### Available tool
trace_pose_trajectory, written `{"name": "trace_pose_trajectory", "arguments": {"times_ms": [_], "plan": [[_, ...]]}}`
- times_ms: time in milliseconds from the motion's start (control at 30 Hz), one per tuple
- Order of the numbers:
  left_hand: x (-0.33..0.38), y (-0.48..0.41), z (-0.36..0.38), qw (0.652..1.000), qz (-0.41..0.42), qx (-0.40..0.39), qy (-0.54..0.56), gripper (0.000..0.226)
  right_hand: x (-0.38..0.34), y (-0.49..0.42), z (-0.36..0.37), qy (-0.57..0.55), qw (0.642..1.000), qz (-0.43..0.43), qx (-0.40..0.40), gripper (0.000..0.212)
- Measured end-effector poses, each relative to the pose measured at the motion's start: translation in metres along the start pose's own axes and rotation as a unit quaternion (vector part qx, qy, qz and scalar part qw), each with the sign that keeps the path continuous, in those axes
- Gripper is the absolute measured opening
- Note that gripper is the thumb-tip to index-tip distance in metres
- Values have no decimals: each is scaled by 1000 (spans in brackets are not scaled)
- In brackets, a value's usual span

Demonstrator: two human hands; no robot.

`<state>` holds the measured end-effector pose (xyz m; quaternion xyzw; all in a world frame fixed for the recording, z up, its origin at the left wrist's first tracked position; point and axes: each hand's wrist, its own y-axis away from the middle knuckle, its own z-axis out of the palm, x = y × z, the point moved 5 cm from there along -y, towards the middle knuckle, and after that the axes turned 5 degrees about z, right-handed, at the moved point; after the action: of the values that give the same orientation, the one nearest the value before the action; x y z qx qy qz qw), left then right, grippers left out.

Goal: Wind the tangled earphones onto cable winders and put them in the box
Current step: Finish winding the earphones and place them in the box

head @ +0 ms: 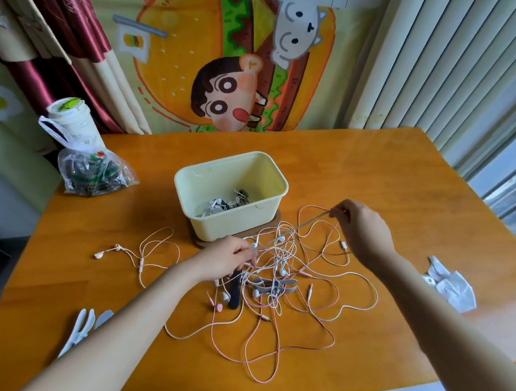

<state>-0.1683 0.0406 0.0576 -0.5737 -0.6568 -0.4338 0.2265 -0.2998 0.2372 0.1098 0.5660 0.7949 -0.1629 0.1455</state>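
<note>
An orange wooden table [394,184] stands before a cartoon burger cloth [175,59], with a dark red curtain [62,15] to one side and pale vertical blinds [440,55] to the other. Near the table's middle sits a pale yellow box [231,227] on a dark wooden board [196,241]; inside it lie a few wound earphone bundles [224,204]. Just in front of the box and to its right sprawl the tangled earphones [297,298], pink and white cables looping over one another. Among them, in front of the box, lie a black cable winder [235,293] and grey cable winders [276,284]. The left hand [227,259] hovers just in front of the box, its fingers curled and pinching cables at the heap's near-left edge. The right hand [361,228], to the right of the box, pinches one strand between thumb and fingertips, and that strand runs taut down into the heap. Left of the box, one pink earphone set [140,254] lies apart from the heap. Farther left of the box are a clear plastic bag [93,175] of dark items and a paper cup [69,118]. Well in front of the box and to its left lie more pale winders [82,326], and far to its right lies crumpled white paper [453,289].
</note>
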Motion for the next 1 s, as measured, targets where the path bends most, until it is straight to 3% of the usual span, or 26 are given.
{"name": "trace_pose_trajectory", "arguments": {"times_ms": [267,400,467,533,633,700,867,1000], "plan": [[-34,6,3,998,-61,-2,-29,30,47,-5,6,55,993,104,7,29],[-33,8,3,998,-41,25,-30,28,55,7,33,95,986,128,-52,29],[-29,8,6,999,-23,28,-39,27,45,18,49,107,983,102,-110,27],[-25,7,11,998,-11,23,-63,27,20,32,62,86,982,37,-163,38],[-21,6,22,997,-4,3,-74,25,-35,60,76,-6,964,-91,-249,60],[-20,6,27,997,-6,2,-81,24,-66,78,83,-59,942,-140,-300,57],[-32,16,34,992,-34,-16,-121,28,-87,94,105,-92,919,-105,-368,33],[-52,28,30,993,-62,37,-94,21,-86,96,115,-71,928,-125,-344,21]]}}
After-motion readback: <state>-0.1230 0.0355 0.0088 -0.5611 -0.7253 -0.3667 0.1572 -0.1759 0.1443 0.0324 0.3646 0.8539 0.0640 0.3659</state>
